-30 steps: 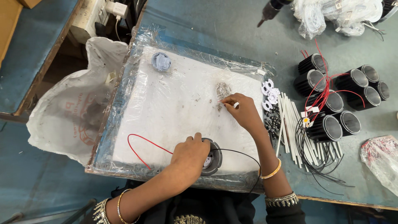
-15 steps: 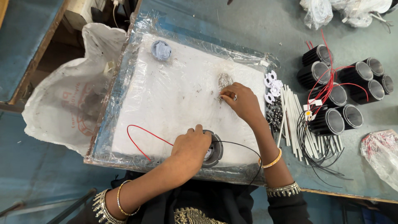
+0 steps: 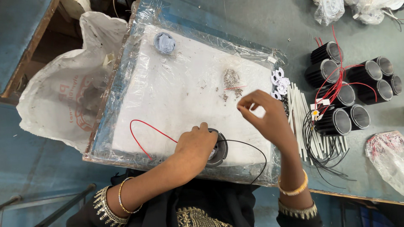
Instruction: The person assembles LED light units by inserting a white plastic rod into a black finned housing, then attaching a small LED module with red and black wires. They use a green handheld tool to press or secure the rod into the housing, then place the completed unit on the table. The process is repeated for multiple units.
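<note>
My left hand (image 3: 197, 145) grips a round black finned housing (image 3: 219, 148) lying on its side on the plastic-covered white board (image 3: 181, 88). A red wire (image 3: 145, 132) and a black wire (image 3: 252, 149) trail from that housing. My right hand (image 3: 265, 115) hovers above the board to the right of the housing, thumb and finger pinched together; whether something small sits in the pinch is too small to tell. A little heap of small metal bits (image 3: 231, 78) lies just beyond the right hand, with a thin red stick (image 3: 235, 87) next to it.
Right of the board lie white round discs (image 3: 279, 82), a bundle of white sleeves (image 3: 301, 113), loose black wires (image 3: 322, 153) and several black cylindrical housings (image 3: 349, 90) with red wires. A white sack (image 3: 59, 96) sits at the left. Clear bags (image 3: 389, 157) lie at the right and far edge.
My right hand has drawn back from the heap of metal bits toward me and lifted, fingers pinched. The left hand has stayed on the black housing.
</note>
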Demonstrator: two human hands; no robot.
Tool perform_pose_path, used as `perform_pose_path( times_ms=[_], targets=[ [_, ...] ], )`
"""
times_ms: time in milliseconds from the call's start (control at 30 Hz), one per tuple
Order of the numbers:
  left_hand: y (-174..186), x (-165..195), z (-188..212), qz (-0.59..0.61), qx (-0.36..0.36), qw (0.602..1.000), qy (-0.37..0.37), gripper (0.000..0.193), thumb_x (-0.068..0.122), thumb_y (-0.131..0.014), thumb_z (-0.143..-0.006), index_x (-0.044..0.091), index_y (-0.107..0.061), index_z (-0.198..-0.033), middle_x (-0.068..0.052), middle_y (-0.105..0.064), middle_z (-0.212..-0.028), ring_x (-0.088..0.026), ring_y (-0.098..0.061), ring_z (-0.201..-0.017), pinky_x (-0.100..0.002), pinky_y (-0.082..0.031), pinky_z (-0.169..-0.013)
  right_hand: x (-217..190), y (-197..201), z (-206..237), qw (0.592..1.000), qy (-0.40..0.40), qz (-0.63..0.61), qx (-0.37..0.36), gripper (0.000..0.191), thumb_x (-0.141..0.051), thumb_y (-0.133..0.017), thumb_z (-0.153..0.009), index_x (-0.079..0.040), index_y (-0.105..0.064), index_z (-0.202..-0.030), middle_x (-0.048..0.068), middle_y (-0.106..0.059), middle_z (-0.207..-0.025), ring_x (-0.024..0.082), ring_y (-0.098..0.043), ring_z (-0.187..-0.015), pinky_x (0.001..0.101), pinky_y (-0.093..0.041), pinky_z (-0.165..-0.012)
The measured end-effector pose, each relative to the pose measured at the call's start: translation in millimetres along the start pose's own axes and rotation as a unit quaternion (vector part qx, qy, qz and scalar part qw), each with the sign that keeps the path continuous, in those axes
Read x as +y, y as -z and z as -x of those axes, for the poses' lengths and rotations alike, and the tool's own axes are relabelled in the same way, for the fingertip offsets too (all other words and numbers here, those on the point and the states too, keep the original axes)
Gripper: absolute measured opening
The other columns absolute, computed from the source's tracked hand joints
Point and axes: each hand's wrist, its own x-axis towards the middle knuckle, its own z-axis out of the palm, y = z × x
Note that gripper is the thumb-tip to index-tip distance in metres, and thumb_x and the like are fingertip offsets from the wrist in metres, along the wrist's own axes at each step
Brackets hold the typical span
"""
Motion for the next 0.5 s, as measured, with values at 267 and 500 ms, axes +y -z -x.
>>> perform_pose_path(
  times_ms=[267,500],
  targets=[
    [-4,2,-2,-0.008,0.005,1.000,0.000,0.022,0.013,-0.074,-0.080,0.005,-0.069,-0.100,-0.017,-0.059,-0.109,-0.032,-0.064,-0.099,-0.041,-0.058,-0.074,-55,11,43,0.999,-0.028,0.001,-0.029,0.014,-0.013,-0.077,-0.084,-0.007,-0.074,-0.096,0.003,-0.070,-0.094,0.015,-0.064,-0.078,0.0285,-0.052,-0.071],
    [2,2,-1,0.017,-0.003,1.000,-0.010,0.023,0.014,-0.073,-0.081,0.009,-0.070,-0.103,-0.017,-0.059,-0.111,-0.033,-0.063,-0.100,-0.042,-0.057,-0.077,-60,3,54,0.988,-0.109,0.049,-0.101,0.015,-0.020,-0.080,-0.083,-0.010,-0.078,-0.094,0.003,-0.064,-0.074,0.016,-0.058,-0.066,0.0290,-0.049,-0.062]
  ],
)
